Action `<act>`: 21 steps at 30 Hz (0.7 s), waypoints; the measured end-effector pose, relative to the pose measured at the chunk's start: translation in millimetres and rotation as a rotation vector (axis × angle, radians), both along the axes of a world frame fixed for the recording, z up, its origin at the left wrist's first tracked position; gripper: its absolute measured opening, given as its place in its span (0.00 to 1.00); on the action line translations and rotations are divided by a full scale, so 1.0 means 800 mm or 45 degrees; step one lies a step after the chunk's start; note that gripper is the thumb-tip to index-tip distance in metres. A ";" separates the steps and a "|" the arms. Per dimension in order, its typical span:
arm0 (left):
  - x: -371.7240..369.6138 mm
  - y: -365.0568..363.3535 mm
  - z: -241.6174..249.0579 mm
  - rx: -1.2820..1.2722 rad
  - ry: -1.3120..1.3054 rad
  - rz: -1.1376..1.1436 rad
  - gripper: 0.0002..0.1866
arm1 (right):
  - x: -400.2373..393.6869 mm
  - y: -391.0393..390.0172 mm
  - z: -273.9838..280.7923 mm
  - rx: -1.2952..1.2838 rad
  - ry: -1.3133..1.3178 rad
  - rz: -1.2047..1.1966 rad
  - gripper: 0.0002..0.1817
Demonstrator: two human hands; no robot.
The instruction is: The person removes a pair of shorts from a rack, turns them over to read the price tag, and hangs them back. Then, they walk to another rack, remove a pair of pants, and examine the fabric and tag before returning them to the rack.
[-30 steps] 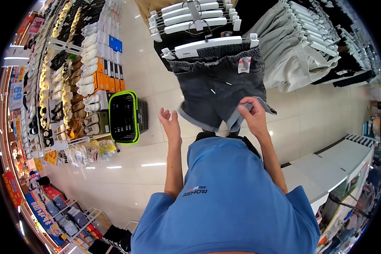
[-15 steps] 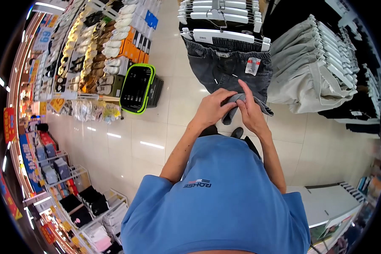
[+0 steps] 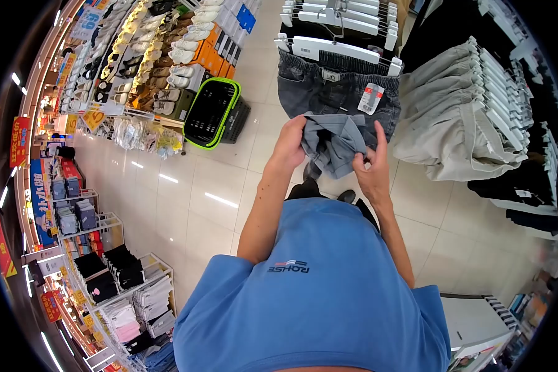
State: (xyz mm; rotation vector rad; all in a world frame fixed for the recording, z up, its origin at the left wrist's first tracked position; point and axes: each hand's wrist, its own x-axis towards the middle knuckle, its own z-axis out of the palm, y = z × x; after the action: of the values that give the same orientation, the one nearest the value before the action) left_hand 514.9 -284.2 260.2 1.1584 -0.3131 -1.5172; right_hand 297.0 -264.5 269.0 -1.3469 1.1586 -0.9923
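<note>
A pair of dark grey denim pants (image 3: 319, 93) with an elastic waist and a red-and-white tag (image 3: 371, 99) hangs from a white hanger (image 3: 338, 51). Its lower end is pulled up toward me, and the lighter grey leg end (image 3: 341, 162) spreads open between my hands. My left hand (image 3: 289, 144) grips the left edge of this cloth, fingers partly hidden behind it. On the opposite edge, my right hand (image 3: 373, 166) pinches the fabric between thumb and fingers, with one finger extended upward.
Light grey pants (image 3: 440, 118) hang in a row at the right. A black shopping basket with a green rim (image 3: 195, 141) stands on the tiled floor to the left, beside shoe shelves (image 3: 183, 49). Racks of folded clothes (image 3: 127, 273) are at lower left; a white counter (image 3: 474, 322) is at lower right.
My hands have moved apart, the left one outward to the left. The bunched leg end is now spread wide between them. The whole view has shifted slightly.
</note>
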 end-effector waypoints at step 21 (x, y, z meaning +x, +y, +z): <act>0.019 0.011 0.021 -0.024 0.390 0.027 0.16 | -0.039 0.034 -0.038 0.407 -0.327 -0.349 0.21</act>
State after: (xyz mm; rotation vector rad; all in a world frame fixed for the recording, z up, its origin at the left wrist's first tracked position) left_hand 530.3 -275.6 276.6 0.8952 -0.1068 -1.6419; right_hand 266.0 -237.2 238.3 -0.7978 1.2611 -1.0845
